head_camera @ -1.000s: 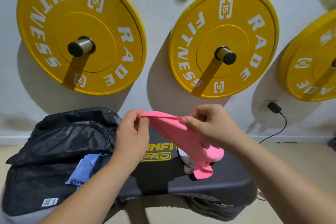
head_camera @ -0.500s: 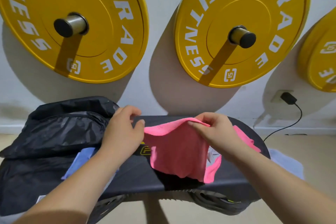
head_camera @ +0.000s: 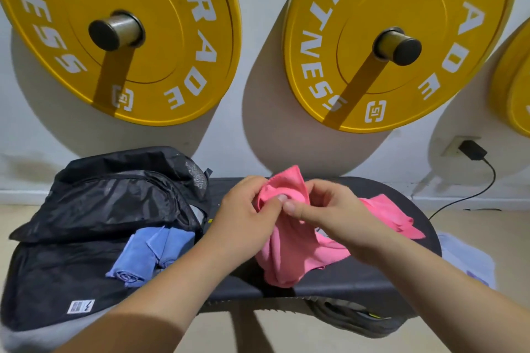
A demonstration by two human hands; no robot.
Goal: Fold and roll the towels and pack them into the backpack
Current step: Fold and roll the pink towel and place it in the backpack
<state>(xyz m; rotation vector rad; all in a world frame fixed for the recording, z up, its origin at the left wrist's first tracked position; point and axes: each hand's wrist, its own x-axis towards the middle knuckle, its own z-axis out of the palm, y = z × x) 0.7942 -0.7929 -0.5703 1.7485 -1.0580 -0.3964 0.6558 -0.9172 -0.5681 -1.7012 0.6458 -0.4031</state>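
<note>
Two forearms rise from the bottom edge of the frame and meet just below centre. The left hand (head_camera: 243, 218) has its fingers curled and its thumb pressed onto a gathered fold of the pink towel (head_camera: 286, 255). The right hand (head_camera: 332, 215) pinches the same bunch from the other side, so the two thumb tips nearly touch.

The towel is crumpled, not flat. One corner pokes up behind the knuckles, the bulk hangs to the near edge of the black bench (head_camera: 352, 285), and a tail trails toward the right of the frame.

The step in hand looks like finding an edge to start the fold. It would go best if each hand worked out to a neighbouring corner and drew the cloth taut. The towel can then be laid flat on the bare bench top, halved with the edges matched, and rolled tightly from one short end so the roll does not spring open.

Farther back at the left of the frame, the backpack (head_camera: 109, 203) lies open on the bench. A rolled blue towel (head_camera: 137, 261) rests on its lower half. Yellow weight plates (head_camera: 129, 37) hang on the wall across the top.
</note>
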